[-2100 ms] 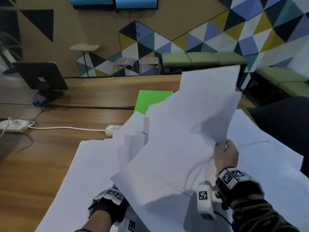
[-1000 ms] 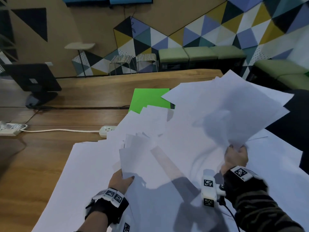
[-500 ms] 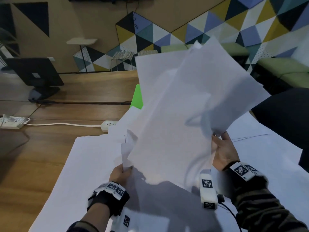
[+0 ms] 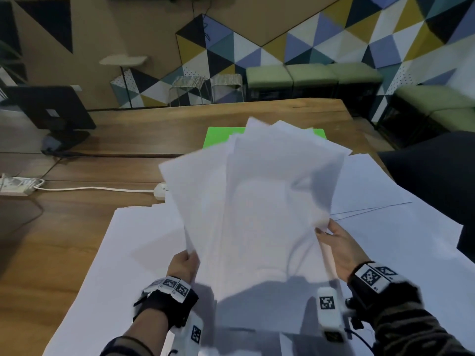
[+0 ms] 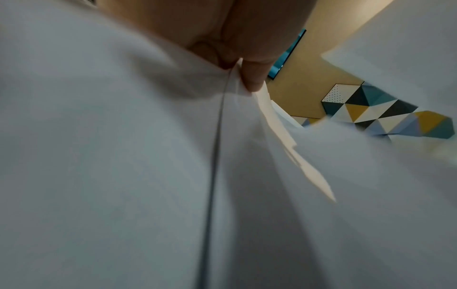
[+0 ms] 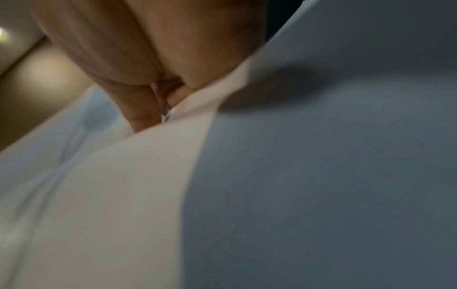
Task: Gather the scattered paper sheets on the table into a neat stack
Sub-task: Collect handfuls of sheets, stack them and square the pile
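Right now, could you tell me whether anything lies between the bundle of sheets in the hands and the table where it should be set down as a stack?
Only more paper: loose white sheets cover the table directly beneath the held bundle, which the left hand and right hand grip at its sides. Nothing else visible blocks the way.

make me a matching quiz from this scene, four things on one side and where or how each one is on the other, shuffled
Things:
1. bundle of white sheets
2. green sheet
3. power strip
4. monitor

Places or states:
A. flat on the table, partly hidden behind the raised paper
B. standing at the far left, back turned to the camera
C. held up, left hand and right hand gripping its sides
D. lying at the left edge, white cable attached

Pairs: 1-C, 2-A, 3-D, 4-B
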A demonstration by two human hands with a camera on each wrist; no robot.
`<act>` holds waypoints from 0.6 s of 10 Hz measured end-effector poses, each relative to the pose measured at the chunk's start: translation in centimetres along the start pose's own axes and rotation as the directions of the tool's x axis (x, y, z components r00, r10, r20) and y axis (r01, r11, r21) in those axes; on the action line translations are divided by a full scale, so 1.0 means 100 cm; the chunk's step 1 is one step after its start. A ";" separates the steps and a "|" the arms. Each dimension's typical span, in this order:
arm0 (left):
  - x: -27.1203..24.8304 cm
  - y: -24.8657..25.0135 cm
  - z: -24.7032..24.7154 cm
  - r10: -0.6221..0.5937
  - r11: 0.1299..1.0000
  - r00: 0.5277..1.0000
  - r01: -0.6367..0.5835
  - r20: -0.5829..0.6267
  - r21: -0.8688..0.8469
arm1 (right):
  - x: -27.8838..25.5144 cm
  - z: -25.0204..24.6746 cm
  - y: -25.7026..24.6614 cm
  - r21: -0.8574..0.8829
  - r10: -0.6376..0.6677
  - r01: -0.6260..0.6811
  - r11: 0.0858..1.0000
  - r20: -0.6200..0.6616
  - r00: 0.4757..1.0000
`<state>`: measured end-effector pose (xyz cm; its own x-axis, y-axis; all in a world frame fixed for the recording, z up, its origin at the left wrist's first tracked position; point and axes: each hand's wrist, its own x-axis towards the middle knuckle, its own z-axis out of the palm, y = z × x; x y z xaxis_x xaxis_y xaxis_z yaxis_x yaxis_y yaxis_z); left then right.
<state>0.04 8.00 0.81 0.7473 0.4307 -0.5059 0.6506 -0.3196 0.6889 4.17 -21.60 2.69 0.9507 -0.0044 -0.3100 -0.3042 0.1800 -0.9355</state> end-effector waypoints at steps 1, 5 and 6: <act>-0.002 0.001 0.001 0.023 1.000 1.000 -0.023 0.021 -0.018 | 0.004 0.003 -0.016 0.116 -0.014 0.016 0.993 -0.013 1.000; -0.001 -0.001 0.002 -0.011 0.990 0.998 0.002 0.063 0.138 | 0.010 0.018 -0.042 -0.120 -0.002 0.008 0.993 0.044 0.999; 0.011 -0.005 0.001 -0.005 0.990 0.999 -0.001 0.043 0.138 | 0.008 -0.003 -0.018 -0.322 0.016 -0.023 0.946 -0.025 1.000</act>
<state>0.55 8.61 -0.16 0.7495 0.3955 -0.5310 0.6620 -0.4340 0.6111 5.42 -22.20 4.05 0.9439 -0.0259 -0.3293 -0.3294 -0.1465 -0.9327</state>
